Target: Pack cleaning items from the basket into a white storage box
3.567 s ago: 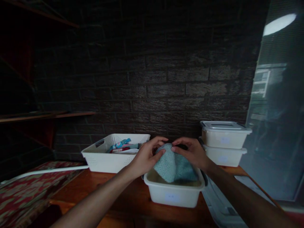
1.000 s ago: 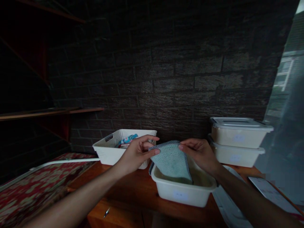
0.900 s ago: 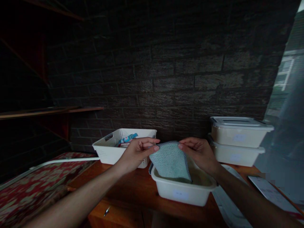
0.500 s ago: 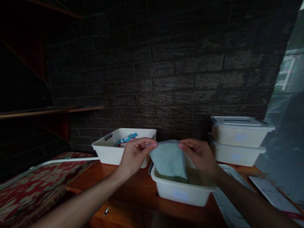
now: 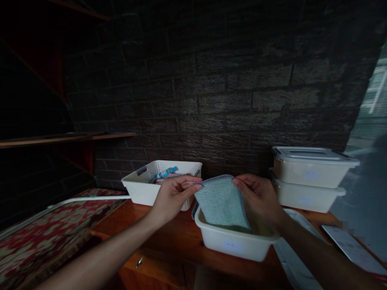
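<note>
A pale green cleaning cloth [image 5: 223,203] with a dark checked edge hangs stretched between my hands. Its top left corner is pinched by my left hand [image 5: 175,195], thumb against fingers. At the top right corner, my right hand [image 5: 260,197] pinches it the same way. Below the cloth stands a lidless white plastic box [image 5: 236,243] with a small label on its front; the cloth's lower part hangs over its opening. What the box holds is mostly hidden behind the cloth and my right hand.
A white perforated basket [image 5: 139,193] with a blue item [image 5: 165,173] inside stands behind on the left. Two lidded boxes [image 5: 314,169] are stacked at the right. A loose lid [image 5: 298,249] and a flat white panel [image 5: 352,247] lie on the wooden table [image 5: 172,237].
The cloth has tilted slightly, its right corner now a little higher, and its lower edge has swung right. Both hands keep their pinch. The whole view has shifted slightly.
</note>
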Demonstrator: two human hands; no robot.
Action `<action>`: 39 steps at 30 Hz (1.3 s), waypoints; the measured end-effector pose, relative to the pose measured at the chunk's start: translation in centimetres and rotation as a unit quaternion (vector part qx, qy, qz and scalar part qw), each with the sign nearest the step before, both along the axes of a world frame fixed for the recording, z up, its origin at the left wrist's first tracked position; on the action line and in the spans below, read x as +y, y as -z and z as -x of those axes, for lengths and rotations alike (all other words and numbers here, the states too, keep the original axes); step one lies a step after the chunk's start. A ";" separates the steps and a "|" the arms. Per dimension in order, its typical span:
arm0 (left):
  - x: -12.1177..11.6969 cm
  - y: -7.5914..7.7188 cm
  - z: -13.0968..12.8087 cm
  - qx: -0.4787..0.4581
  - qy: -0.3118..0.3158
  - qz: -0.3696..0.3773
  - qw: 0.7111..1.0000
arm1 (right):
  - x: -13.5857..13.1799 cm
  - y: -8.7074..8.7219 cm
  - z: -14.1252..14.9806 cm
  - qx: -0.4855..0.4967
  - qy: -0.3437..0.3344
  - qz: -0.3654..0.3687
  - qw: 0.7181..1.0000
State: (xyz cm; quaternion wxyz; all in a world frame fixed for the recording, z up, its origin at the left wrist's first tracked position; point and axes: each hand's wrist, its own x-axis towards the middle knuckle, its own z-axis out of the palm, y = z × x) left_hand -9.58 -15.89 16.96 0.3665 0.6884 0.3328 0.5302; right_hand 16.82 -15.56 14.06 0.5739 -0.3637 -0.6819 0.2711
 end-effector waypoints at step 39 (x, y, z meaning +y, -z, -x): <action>0.0 -4.1 -2.9 0.201 0.095 -0.017 0.975 | -1.4 -1.6 1.4 -0.091 -0.016 -0.034 0.995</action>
